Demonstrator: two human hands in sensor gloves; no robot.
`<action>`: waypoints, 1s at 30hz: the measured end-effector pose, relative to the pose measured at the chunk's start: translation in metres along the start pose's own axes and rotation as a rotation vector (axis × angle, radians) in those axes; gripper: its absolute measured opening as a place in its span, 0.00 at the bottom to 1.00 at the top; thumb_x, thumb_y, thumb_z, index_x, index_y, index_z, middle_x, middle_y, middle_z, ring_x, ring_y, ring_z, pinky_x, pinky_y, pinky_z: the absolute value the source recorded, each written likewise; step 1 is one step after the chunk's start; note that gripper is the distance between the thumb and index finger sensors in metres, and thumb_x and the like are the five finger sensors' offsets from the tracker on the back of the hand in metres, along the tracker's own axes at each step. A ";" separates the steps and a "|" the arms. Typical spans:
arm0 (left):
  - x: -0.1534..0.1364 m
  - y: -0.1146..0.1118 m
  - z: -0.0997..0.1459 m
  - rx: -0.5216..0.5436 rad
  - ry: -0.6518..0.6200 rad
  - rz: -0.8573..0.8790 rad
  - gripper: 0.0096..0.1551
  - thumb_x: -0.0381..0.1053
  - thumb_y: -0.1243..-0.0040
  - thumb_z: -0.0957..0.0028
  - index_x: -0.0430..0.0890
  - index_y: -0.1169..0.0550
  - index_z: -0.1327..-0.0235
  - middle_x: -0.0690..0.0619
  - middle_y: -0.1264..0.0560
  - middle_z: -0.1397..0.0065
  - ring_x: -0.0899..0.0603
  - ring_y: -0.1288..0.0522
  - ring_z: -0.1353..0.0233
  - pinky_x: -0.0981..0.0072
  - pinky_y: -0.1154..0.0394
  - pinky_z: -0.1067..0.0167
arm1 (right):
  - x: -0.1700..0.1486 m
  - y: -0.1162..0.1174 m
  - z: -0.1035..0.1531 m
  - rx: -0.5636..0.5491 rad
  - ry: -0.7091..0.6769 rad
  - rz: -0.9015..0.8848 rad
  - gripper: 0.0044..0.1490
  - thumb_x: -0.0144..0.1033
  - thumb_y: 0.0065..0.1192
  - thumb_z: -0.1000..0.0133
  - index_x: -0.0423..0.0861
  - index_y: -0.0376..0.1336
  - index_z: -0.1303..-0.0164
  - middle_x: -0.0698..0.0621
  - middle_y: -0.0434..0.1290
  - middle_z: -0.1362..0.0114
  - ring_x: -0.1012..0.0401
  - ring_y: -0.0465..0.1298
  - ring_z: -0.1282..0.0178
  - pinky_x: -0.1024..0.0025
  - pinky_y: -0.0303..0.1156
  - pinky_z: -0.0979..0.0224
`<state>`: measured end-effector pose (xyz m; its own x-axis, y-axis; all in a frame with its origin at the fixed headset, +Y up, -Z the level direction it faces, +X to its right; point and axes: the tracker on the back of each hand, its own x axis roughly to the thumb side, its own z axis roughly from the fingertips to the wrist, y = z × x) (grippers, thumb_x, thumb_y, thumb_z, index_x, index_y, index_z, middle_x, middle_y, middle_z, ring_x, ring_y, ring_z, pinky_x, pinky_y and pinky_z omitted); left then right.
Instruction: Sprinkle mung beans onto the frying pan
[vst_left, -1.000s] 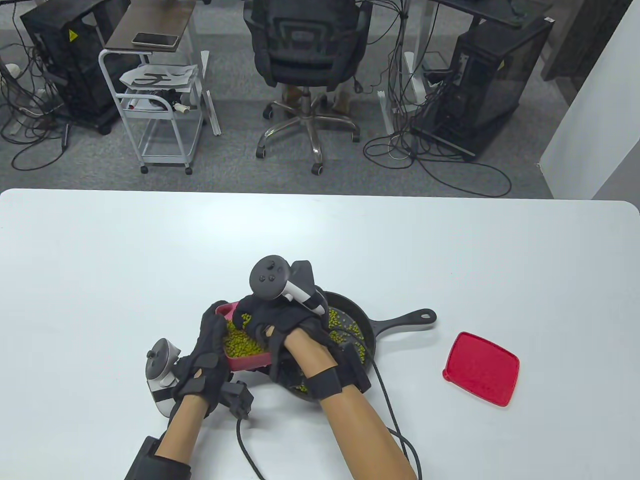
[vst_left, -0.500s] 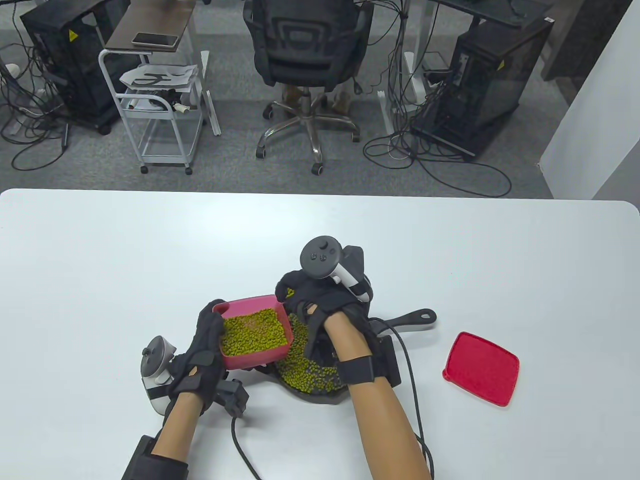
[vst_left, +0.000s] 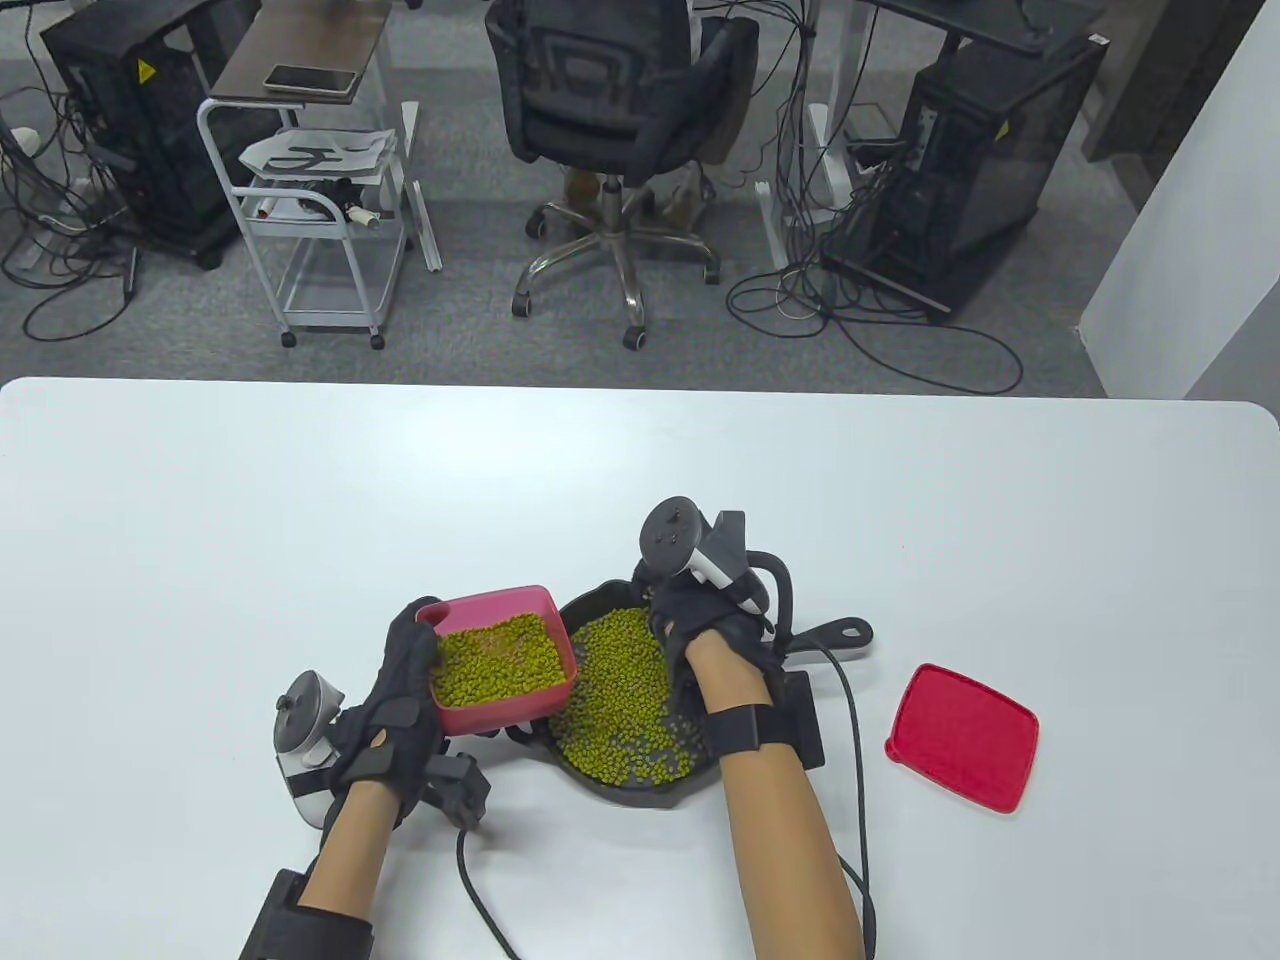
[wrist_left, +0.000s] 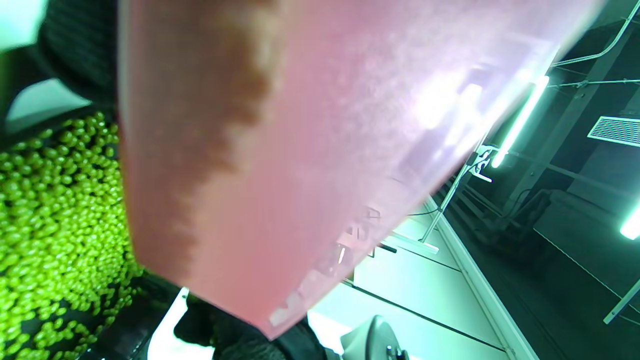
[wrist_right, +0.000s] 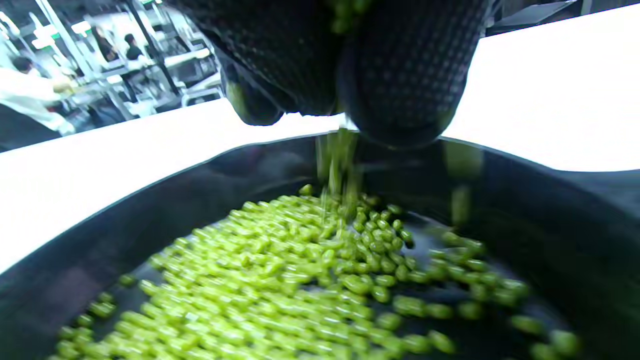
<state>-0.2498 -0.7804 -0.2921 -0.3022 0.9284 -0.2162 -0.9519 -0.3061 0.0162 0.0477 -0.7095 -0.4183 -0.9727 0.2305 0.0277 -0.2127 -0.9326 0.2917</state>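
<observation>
Left hand (vst_left: 400, 700) gripping, right hand (vst_left: 715, 625) bunched.

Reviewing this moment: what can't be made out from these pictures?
- Right hand fingers: table view, hidden under the tracker and hand back.
- How many beans the hand holds: right wrist view, fingertips cover them; the falling ones are blurred.
- Far right of the pan floor: table view, hidden by the right hand.
- Box contents: left wrist view, only a blurred wall.
- Left hand grip under the box: hidden everywhere.

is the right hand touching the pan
Apart. The right wrist view shows the right hand above the pan, beans falling through the gap.
</observation>
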 end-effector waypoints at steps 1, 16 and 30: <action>0.000 0.000 0.000 0.001 0.000 0.000 0.41 0.74 0.56 0.42 0.61 0.47 0.18 0.34 0.44 0.21 0.30 0.23 0.44 0.50 0.16 0.56 | -0.003 0.001 0.001 0.001 -0.002 0.029 0.22 0.22 0.72 0.44 0.51 0.72 0.41 0.42 0.73 0.30 0.41 0.78 0.43 0.67 0.85 0.52; 0.001 0.001 -0.001 -0.010 -0.009 -0.006 0.41 0.74 0.56 0.42 0.61 0.47 0.18 0.34 0.44 0.21 0.30 0.22 0.44 0.50 0.16 0.56 | 0.013 0.026 0.056 0.321 -0.142 0.144 0.22 0.21 0.69 0.43 0.50 0.71 0.39 0.41 0.72 0.28 0.40 0.77 0.41 0.66 0.84 0.49; 0.001 0.001 0.000 -0.018 -0.011 0.005 0.41 0.74 0.56 0.42 0.61 0.47 0.18 0.34 0.44 0.21 0.31 0.22 0.44 0.50 0.15 0.56 | 0.017 0.027 0.058 0.417 -0.216 -0.120 0.34 0.46 0.62 0.38 0.48 0.61 0.22 0.34 0.57 0.14 0.32 0.60 0.22 0.38 0.70 0.31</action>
<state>-0.2508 -0.7800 -0.2918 -0.3072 0.9292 -0.2056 -0.9494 -0.3139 -0.0003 0.0304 -0.7143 -0.3549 -0.8926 0.4235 0.1549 -0.2243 -0.7150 0.6622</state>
